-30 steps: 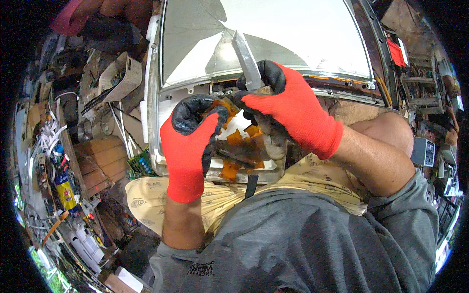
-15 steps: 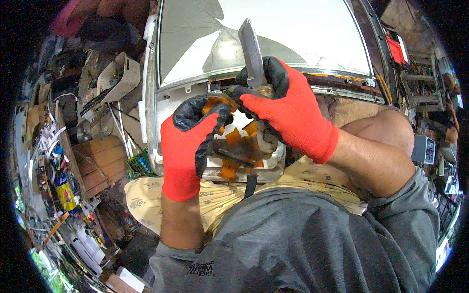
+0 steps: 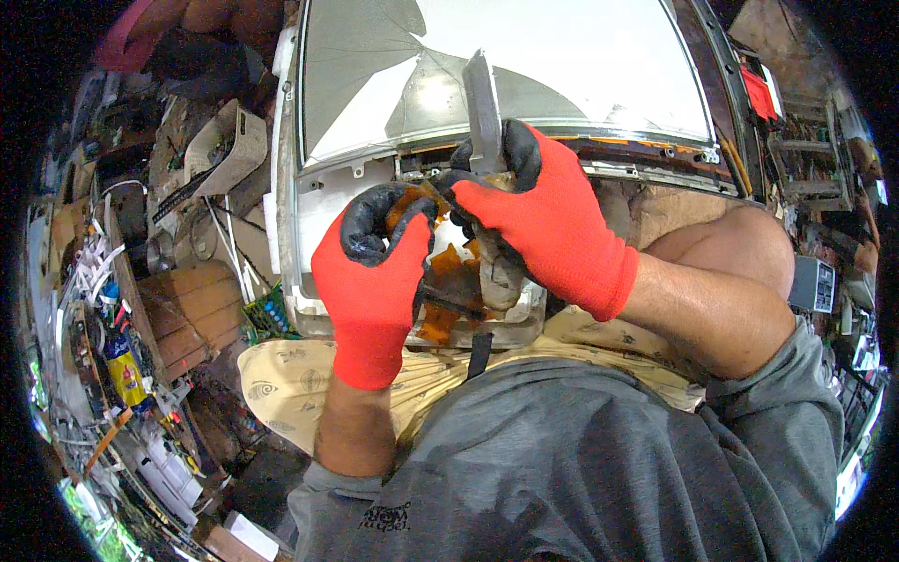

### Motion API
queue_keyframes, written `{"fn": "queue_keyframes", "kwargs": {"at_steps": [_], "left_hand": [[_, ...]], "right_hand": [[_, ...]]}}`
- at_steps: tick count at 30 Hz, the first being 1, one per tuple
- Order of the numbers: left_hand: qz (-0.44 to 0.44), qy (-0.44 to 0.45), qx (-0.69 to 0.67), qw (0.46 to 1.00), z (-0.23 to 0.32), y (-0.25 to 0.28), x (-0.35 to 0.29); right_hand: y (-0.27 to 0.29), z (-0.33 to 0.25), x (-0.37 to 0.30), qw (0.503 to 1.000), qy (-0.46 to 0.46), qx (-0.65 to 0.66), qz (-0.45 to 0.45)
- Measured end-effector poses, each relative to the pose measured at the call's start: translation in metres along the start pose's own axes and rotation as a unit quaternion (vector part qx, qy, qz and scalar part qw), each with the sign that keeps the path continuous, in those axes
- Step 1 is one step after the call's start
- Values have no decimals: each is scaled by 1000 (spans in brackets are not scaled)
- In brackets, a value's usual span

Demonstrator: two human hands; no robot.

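Now more upright, blade [image 3: 483, 114] in right hand [image 3: 552, 211], amber film [image 3: 403, 205] in left hand [image 3: 370, 276]

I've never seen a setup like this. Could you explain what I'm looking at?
There is no machine here. A camera on the person's head looks down, and its wide lens bends straight edges. You see two hands in red gloves with black fingers. The left hand pinches a piece of orange film. The right hand grips a metal blade pointing away from the body. More orange pieces lie below the hands. Beyond is a large glossy panel; a basket sits off to the left.
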State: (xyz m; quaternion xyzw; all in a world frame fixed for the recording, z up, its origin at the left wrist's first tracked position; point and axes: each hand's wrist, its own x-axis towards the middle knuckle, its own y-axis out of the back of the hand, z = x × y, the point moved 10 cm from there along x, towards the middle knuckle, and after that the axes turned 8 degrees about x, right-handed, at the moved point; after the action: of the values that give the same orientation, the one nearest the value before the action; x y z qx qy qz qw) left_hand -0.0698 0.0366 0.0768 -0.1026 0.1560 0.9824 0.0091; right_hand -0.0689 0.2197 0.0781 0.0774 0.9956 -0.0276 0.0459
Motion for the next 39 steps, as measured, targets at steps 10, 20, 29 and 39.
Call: {"fn": "queue_keyframes", "kwargs": {"at_steps": [10,20,29,39], "left_hand": [[29,-105,58,992,17,-2,-6],[63,-212,151,964,31,-4,-12],[73,-255,157,951,42,-1,-17],[25,-60,-6,998,11,3,6]], "right_hand": [[3,7,3,999,-32,-5,3],[-2,16,2,995,-94,38,-14],[-6,7,8,996,-47,70,-34],[3,8,16,991,-54,118,-23]]}}
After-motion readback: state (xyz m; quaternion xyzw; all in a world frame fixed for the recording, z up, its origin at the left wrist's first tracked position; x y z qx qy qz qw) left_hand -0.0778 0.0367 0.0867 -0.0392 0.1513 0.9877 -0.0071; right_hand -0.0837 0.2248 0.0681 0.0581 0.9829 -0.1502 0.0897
